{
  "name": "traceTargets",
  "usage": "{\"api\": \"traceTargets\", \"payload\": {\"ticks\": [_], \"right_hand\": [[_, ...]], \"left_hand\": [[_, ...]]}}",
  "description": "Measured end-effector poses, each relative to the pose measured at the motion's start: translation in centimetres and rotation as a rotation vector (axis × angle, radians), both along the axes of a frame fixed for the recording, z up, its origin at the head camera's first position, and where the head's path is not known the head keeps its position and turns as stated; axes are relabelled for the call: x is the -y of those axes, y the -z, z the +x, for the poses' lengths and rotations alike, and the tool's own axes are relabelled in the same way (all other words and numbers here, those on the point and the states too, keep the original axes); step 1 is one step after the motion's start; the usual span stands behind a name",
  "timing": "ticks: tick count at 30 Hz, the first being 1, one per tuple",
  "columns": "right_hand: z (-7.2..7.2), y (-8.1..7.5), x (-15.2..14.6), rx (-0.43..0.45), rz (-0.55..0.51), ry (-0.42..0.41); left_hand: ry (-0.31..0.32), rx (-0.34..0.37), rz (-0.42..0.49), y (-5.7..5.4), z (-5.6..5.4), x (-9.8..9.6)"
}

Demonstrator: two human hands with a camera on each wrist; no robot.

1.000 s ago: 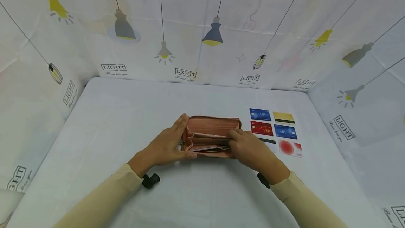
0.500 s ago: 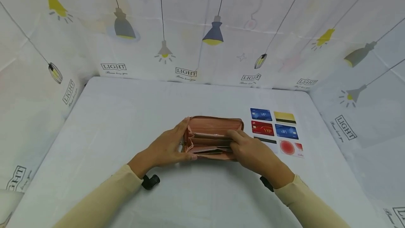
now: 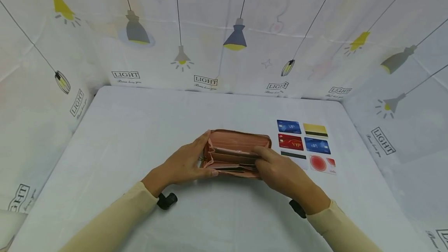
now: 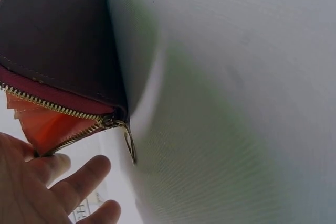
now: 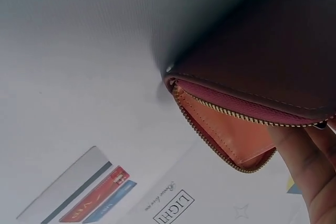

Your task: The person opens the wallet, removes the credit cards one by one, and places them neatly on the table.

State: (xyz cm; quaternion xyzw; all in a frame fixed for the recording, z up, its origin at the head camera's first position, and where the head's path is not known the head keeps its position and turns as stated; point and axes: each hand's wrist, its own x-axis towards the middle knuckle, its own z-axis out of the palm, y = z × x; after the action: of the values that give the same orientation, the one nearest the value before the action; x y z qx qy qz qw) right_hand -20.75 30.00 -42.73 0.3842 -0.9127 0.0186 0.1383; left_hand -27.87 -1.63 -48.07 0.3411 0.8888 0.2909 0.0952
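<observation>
White lamp-printed cloth borders a white worktop. Thumb and fingers spread, the left hand touches, at nine o'clock, an oblong, gold-zipped, salmon-lined wallet gaping open mid-worktop. At four o'clock the right hand reaches fingers inside; whether they pinch anything, I cannot tell. Six rectangular multicoloured cards lie at three o'clock.

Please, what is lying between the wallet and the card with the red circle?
In the head view, the right hand and the striped white card, partly hidden by it, lie between the wallet and the red-circle card.
</observation>
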Motion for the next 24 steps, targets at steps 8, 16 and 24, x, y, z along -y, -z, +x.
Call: {"api": "traceTargets", "payload": {"ticks": [8,16,24], "right_hand": [[0.9,0.1,0.0,-0.023,-0.013,0.030],[1.2,0.6,-0.5,-0.080,-0.052,0.029],[1.3,0.6,-1.1,-0.059,-0.153,0.056]], "left_hand": [[0.003,0.012,-0.008,0.1,-0.1,-0.1],[0.000,0.008,-0.007,0.2,0.0,-0.1],[0.003,-0.003,-0.008,0.2,0.1,-0.2]]}}
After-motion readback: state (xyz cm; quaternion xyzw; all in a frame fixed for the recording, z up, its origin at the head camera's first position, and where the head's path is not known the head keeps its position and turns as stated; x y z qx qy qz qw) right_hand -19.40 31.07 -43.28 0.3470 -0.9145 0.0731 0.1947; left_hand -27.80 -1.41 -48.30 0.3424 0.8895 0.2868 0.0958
